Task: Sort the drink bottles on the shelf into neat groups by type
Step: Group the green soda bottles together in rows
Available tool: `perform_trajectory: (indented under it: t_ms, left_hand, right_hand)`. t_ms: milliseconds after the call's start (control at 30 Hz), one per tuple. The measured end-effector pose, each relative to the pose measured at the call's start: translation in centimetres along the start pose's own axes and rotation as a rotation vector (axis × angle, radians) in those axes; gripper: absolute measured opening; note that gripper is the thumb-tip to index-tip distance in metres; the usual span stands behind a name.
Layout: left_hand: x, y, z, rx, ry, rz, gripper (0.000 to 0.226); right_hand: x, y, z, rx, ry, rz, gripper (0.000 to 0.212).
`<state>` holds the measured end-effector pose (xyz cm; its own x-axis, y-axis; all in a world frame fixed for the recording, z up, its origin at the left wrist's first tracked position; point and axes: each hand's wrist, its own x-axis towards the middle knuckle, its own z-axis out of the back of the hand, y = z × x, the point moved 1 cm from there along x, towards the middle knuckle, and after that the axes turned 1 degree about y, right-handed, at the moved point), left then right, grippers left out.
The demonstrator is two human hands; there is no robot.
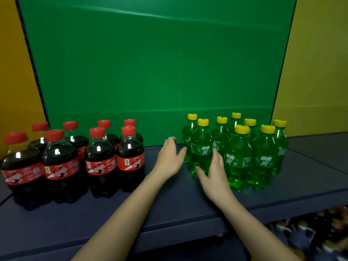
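While I am watching through the head camera, the sorting is looking nearly done: the cola bottles are standing grouped at the left of the shelf, the green bottles at its right, well apart. My left hand and right hand are lying open-fingered at the front-left green bottle, gripping nothing; I am judging that little beyond squaring up the green rows is waiting.
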<state>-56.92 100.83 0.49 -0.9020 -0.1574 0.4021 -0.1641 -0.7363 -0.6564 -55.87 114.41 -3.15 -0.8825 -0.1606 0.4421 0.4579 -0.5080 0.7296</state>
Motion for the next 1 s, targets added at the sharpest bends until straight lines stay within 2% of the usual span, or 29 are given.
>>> perform_trajectory:
  t_ms: [167, 267, 367, 500, 667, 733, 867, 1000]
  left_hand:
    - [3.6, 0.0, -2.0, -0.386, -0.014, 0.197, 0.044]
    - [4.5, 0.5, -2.8, -0.541, -0.015, 0.198, 0.037]
    - [4.3, 1.2, -3.1, -0.642, 0.064, 0.173, 0.042]
    - [4.7, 2.0, -3.7, -0.522, 0.149, 0.098, 0.068]
    - [4.7, 1.2, -4.6, -0.349, -0.003, 0.089, 0.056]
    - [4.5, 1.3, -4.2, -0.317, -0.027, 0.097, 0.058]
    - [3.2, 2.3, -2.7, -0.359, -0.037, 0.161, 0.072]
    - [1.2, 2.9, -1.2, -0.41, -0.035, 0.176, 0.072]
  right_hand:
    - [2.1, -0.2, -0.1, -0.018, -0.022, 0.011, 0.087]
    - [3.6, -0.7, -0.4, 0.01, -0.026, -0.017, 0.084]
    - [4.4, -1.2, -0.4, 0.091, -0.058, -0.08, 0.076]
    - [4.7, -1.9, 0.0, 0.159, -0.104, -0.1, 0.085]
    - [4.8, -2.1, 0.3, 0.166, -0.115, -0.088, 0.085]
    - [4.8, -2.2, 0.4, 0.175, -0.112, -0.089, 0.086]
    - [4.7, -2.1, 0.6, 0.179, -0.11, -0.083, 0.086]
    - [5.0, -1.5, 0.4, 0.174, -0.066, -0.077, 0.087]
